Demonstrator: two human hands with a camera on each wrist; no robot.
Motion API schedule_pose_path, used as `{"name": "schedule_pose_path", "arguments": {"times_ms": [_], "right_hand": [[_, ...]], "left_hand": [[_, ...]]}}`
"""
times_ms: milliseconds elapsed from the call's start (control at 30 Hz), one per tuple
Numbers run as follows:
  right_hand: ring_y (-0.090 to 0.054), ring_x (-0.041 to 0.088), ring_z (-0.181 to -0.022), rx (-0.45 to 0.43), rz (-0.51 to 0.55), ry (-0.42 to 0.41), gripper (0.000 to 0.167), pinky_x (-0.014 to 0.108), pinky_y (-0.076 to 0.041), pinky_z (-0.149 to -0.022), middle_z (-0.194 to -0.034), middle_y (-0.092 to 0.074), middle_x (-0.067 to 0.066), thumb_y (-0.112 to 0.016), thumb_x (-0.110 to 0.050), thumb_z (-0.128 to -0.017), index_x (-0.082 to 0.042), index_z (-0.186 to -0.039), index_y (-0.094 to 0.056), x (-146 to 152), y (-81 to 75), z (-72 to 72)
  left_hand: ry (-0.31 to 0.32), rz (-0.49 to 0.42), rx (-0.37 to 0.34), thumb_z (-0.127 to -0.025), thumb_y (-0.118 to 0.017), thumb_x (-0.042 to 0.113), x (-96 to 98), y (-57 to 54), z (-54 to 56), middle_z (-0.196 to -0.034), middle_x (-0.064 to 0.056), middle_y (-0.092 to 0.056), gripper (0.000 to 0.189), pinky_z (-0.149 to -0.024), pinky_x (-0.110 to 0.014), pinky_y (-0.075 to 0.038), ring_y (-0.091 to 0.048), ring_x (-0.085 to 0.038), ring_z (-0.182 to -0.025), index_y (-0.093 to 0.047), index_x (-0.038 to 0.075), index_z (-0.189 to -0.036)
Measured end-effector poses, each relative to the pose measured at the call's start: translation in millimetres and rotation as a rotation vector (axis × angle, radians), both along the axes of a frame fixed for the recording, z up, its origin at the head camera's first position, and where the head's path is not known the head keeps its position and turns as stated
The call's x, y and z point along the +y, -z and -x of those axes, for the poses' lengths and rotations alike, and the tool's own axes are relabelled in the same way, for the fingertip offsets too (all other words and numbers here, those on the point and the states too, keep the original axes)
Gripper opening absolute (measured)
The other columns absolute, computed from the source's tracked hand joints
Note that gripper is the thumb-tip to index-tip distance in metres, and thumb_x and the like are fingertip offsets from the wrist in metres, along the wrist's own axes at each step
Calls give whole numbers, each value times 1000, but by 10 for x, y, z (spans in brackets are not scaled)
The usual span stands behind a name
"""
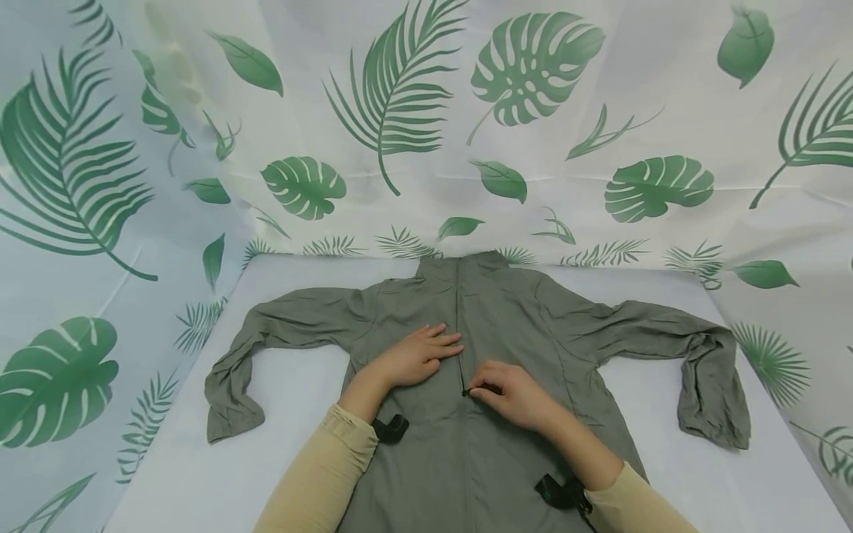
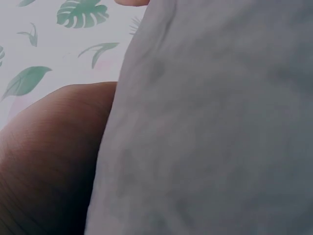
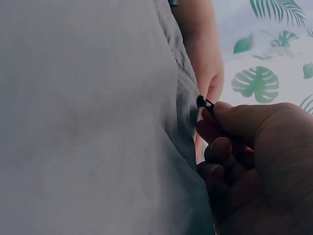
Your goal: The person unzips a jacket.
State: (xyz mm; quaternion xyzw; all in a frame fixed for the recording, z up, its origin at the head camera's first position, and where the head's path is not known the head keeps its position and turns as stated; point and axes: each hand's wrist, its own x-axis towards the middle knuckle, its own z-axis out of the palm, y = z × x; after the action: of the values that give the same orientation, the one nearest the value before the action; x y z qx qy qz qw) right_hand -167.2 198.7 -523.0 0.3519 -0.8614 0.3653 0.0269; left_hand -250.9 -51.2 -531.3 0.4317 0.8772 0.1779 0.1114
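Observation:
A grey-green jacket (image 1: 426,459) lies front up, its collar at the far side and both sleeves spread out. Down its middle runs a zipper, with a dark zipper pull (image 1: 465,392) at chest height. My right hand (image 1: 509,394) pinches that pull between thumb and forefinger; the right wrist view shows the same pull (image 3: 201,101) at the fingertips. My left hand (image 1: 416,357) lies flat on the jacket's left chest, its fingertips reaching the zipper line just above the pull. In the left wrist view, jacket cloth covers most of the left hand (image 2: 58,147).
The jacket rests on a white table (image 1: 296,392). Behind and beside it hang white sheets (image 1: 426,200) printed with green leaves. Black straps (image 1: 392,429) sit at both wrists. The left sleeve (image 1: 233,385) and right sleeve (image 1: 713,392) bend toward the near side.

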Motion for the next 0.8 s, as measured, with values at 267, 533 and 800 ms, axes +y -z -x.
{"name": "schedule_pose_path", "arguments": {"times_ms": [267, 533, 800], "right_hand": [[-62, 3, -87, -32, -26, 1, 5, 25, -59, -73, -98, -66, -13, -68, -21, -95, -23, -97, -72, 2, 11, -88], [-62, 2, -87, -51, -10, -25, 5, 24, -58, -73, -97, -65, -13, -68, -21, -95, -23, -97, -71, 8, 33, -154], [-61, 1, -86, -133, -1, -93, 6, 23, -58, -75, -97, -65, -14, -65, -23, -96, -26, -98, -71, 22, 80, -181]], "left_hand": [[1, -7, -4, -107, -36, 17, 3, 16, 10, -161, 6, -33, 46, -132, -35, -10, -19, -21, -154, -42, 26, -151], [2, -9, 2, -107, -37, 17, 12, 11, 1, -161, 5, -34, 45, -132, -36, -10, -20, -23, -154, -44, 25, -151], [-15, -5, 1, -107, -37, 17, 13, 12, -5, -160, 7, -34, 45, -132, -33, -8, -20, -21, -154, -44, 27, -150]]}}
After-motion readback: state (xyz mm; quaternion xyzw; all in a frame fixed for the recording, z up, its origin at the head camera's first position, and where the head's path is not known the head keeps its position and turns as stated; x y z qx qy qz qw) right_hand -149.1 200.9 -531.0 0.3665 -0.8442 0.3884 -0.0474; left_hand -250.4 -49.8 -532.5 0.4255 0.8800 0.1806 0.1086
